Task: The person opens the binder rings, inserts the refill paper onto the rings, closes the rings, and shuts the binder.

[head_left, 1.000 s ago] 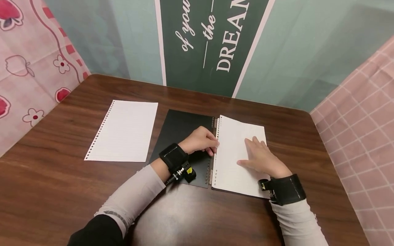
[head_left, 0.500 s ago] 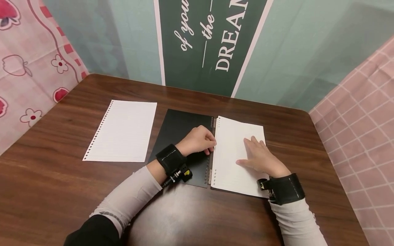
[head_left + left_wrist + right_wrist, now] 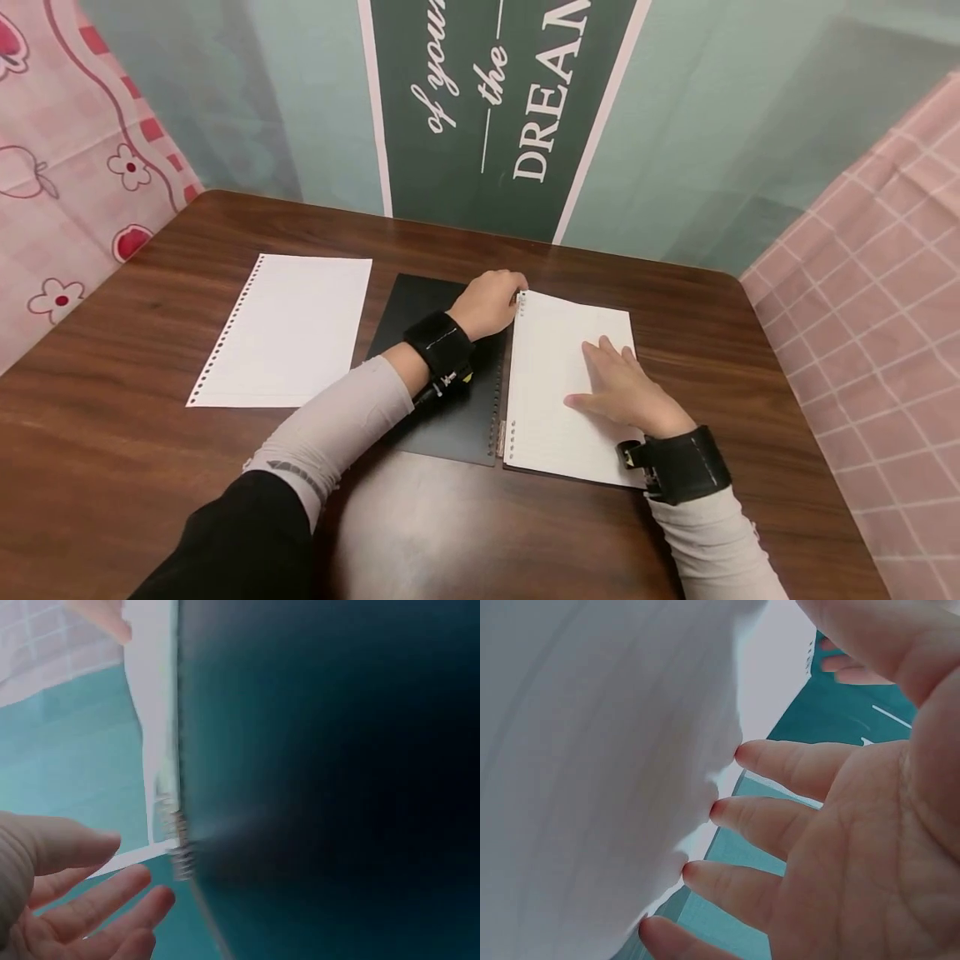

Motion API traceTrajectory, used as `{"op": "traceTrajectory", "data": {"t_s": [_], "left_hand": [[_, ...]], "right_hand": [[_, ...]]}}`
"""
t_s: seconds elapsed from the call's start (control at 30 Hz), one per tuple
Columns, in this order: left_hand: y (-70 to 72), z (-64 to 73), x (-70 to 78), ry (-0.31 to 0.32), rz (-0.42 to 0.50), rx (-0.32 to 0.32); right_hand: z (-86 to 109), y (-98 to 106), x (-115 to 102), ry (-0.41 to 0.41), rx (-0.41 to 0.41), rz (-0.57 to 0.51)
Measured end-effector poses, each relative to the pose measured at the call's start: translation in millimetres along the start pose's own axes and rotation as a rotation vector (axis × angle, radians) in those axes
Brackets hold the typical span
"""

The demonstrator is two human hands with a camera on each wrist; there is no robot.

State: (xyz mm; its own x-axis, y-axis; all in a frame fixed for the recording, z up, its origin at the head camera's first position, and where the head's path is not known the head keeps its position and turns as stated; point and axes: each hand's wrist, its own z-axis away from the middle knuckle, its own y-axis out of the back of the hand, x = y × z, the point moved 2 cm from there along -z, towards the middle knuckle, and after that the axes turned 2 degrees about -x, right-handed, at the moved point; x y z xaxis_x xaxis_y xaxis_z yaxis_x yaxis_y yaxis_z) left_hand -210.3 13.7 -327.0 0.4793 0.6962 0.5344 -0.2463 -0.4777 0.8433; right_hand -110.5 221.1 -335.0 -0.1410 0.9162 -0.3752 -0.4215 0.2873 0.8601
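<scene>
A loose-leaf binder lies open on the table, its black cover (image 3: pixel 457 429) turned to the left and punched white sheets (image 3: pixel 551 367) on its right side. My left hand (image 3: pixel 491 304) is at the top end of the binding, beside the upper corner of the sheets. In the left wrist view its thumb and fingers are apart with nothing between them, close to the binder rings (image 3: pixel 180 851). My right hand (image 3: pixel 622 387) rests on the sheets with fingers spread, and in the right wrist view the fingertips press the paper. Most of the upper binding is hidden by the left hand.
A single punched white sheet (image 3: pixel 285 329) lies on the brown wooden table (image 3: pixel 127 417), left of the binder. A green and teal backdrop (image 3: pixel 315 108) stands behind, with pink patterned cloth on both sides.
My left hand has moved from the middle of the binding up to its top end, and its fingers have left the sheets' punched edge there. My right hand stays on the sheets.
</scene>
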Motion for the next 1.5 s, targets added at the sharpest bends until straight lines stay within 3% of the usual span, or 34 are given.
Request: {"op": "traceTrajectory", "data": {"t_s": [0.3, 0.63, 0.83, 1.2, 1.5], "left_hand": [[-4.8, -4.4, -0.8, -0.011, -0.006, -0.038], [-6.9, -8.8, 6.1, -0.015, -0.280, -0.076], [-6.0, -12.8, 5.8, -0.034, -0.373, -0.068], [-8.2, -12.9, 9.7, -0.073, -0.402, -0.065], [-10.0, -17.3, 9.3, -0.057, -0.419, -0.073]], "right_hand": [[-1.3, 0, -1, -0.026, 0.009, 0.010], [-2.2, -1, -2, -0.007, -0.006, 0.030], [-2.4, -1, -1, -0.020, -0.009, 0.025], [-2.6, -2, -3, -0.051, -0.023, 0.014], [-2.1, -2, -4, -0.076, -0.028, 0.036]]}}
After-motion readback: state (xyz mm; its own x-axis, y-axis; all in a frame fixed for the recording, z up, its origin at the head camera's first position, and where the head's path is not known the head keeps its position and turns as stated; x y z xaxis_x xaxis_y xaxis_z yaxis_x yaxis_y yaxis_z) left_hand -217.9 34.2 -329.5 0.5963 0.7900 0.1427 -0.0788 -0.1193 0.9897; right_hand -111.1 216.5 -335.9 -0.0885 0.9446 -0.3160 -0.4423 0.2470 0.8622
